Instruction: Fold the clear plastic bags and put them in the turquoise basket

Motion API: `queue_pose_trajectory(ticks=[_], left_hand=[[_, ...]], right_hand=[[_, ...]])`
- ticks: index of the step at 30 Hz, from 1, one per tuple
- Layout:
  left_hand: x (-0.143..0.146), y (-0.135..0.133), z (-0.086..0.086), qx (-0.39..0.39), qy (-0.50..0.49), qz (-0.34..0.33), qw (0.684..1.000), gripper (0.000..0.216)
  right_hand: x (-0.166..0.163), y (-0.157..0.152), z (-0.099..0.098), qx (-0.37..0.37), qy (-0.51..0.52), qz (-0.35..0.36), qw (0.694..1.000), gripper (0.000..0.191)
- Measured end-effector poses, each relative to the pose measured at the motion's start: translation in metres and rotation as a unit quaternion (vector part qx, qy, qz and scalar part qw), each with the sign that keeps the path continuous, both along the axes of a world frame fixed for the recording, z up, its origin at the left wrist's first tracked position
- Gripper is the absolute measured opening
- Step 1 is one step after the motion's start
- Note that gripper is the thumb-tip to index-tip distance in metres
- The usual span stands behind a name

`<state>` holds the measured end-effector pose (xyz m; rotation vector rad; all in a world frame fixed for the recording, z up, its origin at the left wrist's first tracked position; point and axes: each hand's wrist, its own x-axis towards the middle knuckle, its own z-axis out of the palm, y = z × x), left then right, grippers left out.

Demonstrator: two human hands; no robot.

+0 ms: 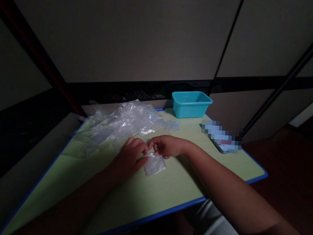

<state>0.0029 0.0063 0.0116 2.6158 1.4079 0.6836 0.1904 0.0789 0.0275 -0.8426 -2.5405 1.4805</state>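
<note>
A small clear plastic bag [155, 165], roughly square, lies on the pale green table in front of me. My left hand [133, 154] is at its upper left, thumb and fingers bent in and touching the bag's edge. From the far side my right hand [166, 145] reaches over, its curled fingers pressed onto the bag's top edge. The fingertips of both hands are close together there, and the bag hangs between neither; it rests on the tabletop. Just beyond my hands is a loose heap of clear plastic bags [130, 119].
A turquoise plastic basin [190, 107] stands at the table's back edge. Left of it and nearer lies another small flat clear bag [172, 125]. At the right edge rests a phone [220, 139], its screen blurred out. Behind the table [183, 182] rises a panelled cabinet front [141, 35].
</note>
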Motion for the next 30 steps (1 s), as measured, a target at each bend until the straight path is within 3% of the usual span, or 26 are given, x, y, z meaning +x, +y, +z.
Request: queue_pose_trajectory(ticks=[4, 17, 22, 26, 28, 30], left_hand=[[0.003, -0.004, 0.003, -0.021, 0.027, -0.038, 0.999, 0.020], [0.004, -0.004, 0.001, -0.024, 0.032, -0.019, 0.999, 0.034], [0.003, -0.005, -0.001, -0.021, 0.022, -0.013, 0.999, 0.037], [0.003, -0.007, 0.000, -0.021, 0.018, -0.015, 1.000, 0.040], [0.003, -0.007, 0.001, -0.018, 0.023, -0.016, 0.999, 0.042], [0.004, -0.007, 0.001, -0.014, 0.031, -0.016, 0.999, 0.045]], right_hand=[[0.001, 0.000, 0.000, 0.005, 0.009, 0.003, 1.000, 0.040], [0.002, 0.002, -0.003, 0.011, 0.013, -0.008, 1.000, 0.031], [0.004, 0.003, 0.000, 0.070, -0.019, -0.032, 0.997, 0.033], [0.008, 0.002, 0.012, 0.152, 0.001, -0.096, 0.984, 0.009], [0.009, 0.001, 0.018, 0.106, 0.056, -0.120, 0.985, 0.008], [0.009, 0.000, 0.019, -0.004, 0.119, -0.106, 0.987, 0.019]])
